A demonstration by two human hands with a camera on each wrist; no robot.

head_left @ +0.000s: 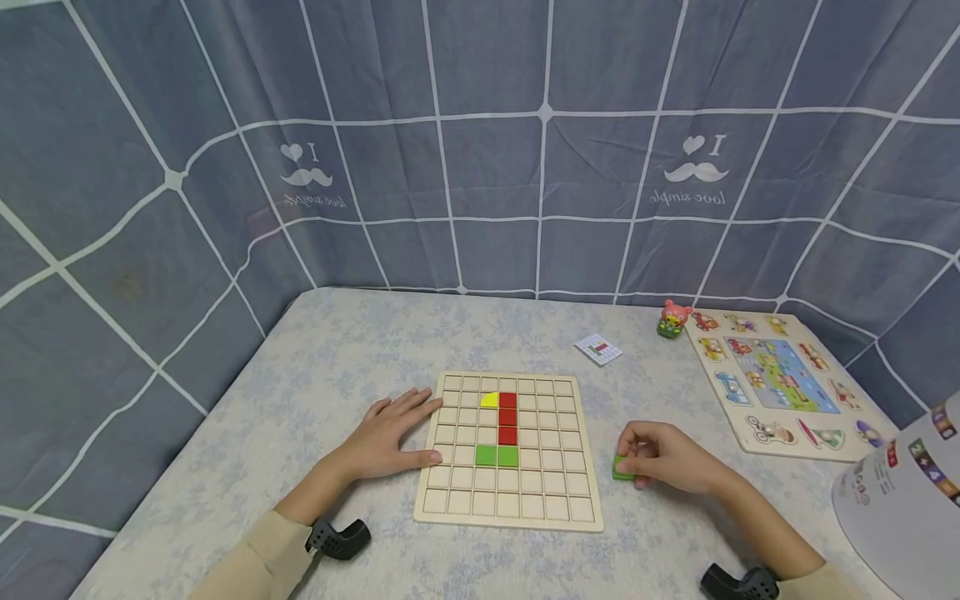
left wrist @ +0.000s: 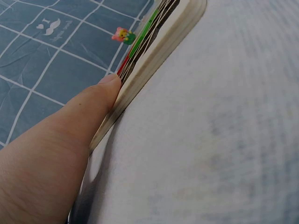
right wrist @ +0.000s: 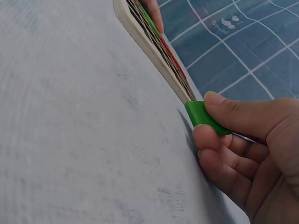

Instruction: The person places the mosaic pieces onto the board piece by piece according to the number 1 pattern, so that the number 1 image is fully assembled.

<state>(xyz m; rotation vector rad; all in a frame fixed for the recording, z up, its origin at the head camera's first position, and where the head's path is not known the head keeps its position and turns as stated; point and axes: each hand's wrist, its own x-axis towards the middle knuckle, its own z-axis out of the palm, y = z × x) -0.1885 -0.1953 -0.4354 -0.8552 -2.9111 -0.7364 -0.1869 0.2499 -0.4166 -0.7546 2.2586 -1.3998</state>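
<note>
A wooden grid board (head_left: 465,503) lies on the table with a yellow rounded piece (head_left: 490,400), a column of red square tiles (head_left: 507,415) and two green square tiles (head_left: 487,455) in its cells. My left hand (head_left: 386,437) rests at the board's left edge, fingers straight, its thumb (left wrist: 103,95) touching the rim. To the right of the board, my right hand (head_left: 667,457) pinches a green square tile (right wrist: 205,116) between thumb and curled fingers. The tile is held just above or at the tabletop; I cannot tell which.
A small pattern card (head_left: 598,349) lies behind the board. A pink and green figurine (head_left: 672,319) stands beside a wooden picture puzzle (head_left: 780,375) at the back right. A white tub (head_left: 903,508) stands at the right front. A grid-patterned curtain (head_left: 495,167) hangs behind the table.
</note>
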